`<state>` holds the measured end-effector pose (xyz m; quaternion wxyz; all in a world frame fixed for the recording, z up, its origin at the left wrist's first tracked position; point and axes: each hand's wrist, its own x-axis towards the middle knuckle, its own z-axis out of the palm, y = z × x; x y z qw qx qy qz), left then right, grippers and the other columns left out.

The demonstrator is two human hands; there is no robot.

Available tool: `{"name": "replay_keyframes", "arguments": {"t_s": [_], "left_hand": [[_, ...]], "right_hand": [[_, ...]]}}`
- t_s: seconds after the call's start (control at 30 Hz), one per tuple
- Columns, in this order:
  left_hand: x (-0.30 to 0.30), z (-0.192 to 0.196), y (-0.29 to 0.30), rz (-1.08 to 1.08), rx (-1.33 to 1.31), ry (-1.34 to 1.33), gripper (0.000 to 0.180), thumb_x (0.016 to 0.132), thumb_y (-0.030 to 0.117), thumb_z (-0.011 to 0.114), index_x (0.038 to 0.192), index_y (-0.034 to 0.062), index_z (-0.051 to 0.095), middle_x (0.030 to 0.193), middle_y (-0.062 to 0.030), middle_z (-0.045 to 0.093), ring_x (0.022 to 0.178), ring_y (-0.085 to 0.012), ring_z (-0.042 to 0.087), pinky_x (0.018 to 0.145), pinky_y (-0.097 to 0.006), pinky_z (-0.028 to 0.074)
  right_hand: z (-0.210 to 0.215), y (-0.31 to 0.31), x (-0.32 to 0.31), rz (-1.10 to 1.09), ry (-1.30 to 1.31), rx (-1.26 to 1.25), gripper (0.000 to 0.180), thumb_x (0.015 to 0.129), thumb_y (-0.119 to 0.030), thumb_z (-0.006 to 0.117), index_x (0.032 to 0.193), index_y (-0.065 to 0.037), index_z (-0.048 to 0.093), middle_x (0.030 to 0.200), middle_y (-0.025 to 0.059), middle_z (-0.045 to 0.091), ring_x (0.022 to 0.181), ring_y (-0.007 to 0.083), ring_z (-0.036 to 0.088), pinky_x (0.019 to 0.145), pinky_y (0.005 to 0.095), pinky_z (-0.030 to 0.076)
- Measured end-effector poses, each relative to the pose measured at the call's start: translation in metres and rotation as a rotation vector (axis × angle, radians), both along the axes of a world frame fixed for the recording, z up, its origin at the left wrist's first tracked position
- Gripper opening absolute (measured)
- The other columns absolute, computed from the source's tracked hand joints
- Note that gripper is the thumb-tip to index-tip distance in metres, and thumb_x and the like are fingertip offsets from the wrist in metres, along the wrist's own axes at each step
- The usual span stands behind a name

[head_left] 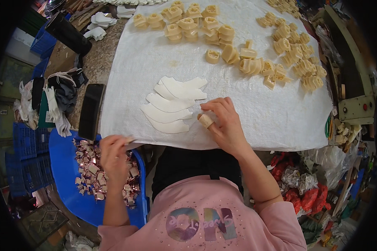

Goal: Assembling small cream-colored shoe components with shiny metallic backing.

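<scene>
Several flat white curved cut pieces (167, 104) lie fanned out, overlapping, on a white woven sheet (255, 113) that covers the table. To their right is my right hand (224, 123), fingers apart and holding nothing, with a beige wrap (205, 121) around one digit. My left hand (114, 157) is at the table's front edge, above a blue tub (67, 184). Its fingertips are pinched on something small and thin that I cannot make out. Inside the tub lie many small beige pieces with shiny pinkish edges (94, 175).
A black phone (91, 111) lies left of the sheet. Cream-coloured moulded pieces (188, 25) stand along the far side, with more cream pieces (297, 54) at the far right. A green machine (356, 104) stands to the right, above red and clear plastic bags (310, 198).
</scene>
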<state>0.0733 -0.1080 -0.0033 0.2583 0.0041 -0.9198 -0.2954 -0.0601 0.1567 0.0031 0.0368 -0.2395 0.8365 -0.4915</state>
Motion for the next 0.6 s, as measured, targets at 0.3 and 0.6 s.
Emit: {"name": "replay_keyframes", "arguments": {"t_s": [0.3, 0.6], "left_hand": [[0.086, 0.009, -0.057, 0.697, -0.595, -0.511, 0.030, 0.075, -0.007, 0.061, 0.103, 0.0030, 0.063, 0.103, -0.0138, 0.053, 0.099, -0.0302, 0.052, 0.085, -0.036, 0.042], [-0.046, 0.015, 0.039, -0.094, -0.156, -0.103, 0.035, 0.067, -0.005, 0.065, 0.100, 0.0073, 0.064, 0.105, -0.0118, 0.055, 0.101, -0.0275, 0.052, 0.086, -0.038, 0.040]], "right_hand": [[-0.009, -0.016, -0.022, 0.060, 0.276, 0.161, 0.033, 0.069, 0.002, 0.064, 0.101, -0.004, 0.061, 0.105, 0.0088, 0.056, 0.100, 0.0288, 0.045, 0.089, 0.0398, 0.035], [-0.001, -0.058, -0.021, 0.125, 0.407, 0.256, 0.032, 0.068, 0.000, 0.063, 0.099, -0.007, 0.066, 0.099, 0.0068, 0.054, 0.099, 0.0265, 0.046, 0.087, 0.0400, 0.034]]}}
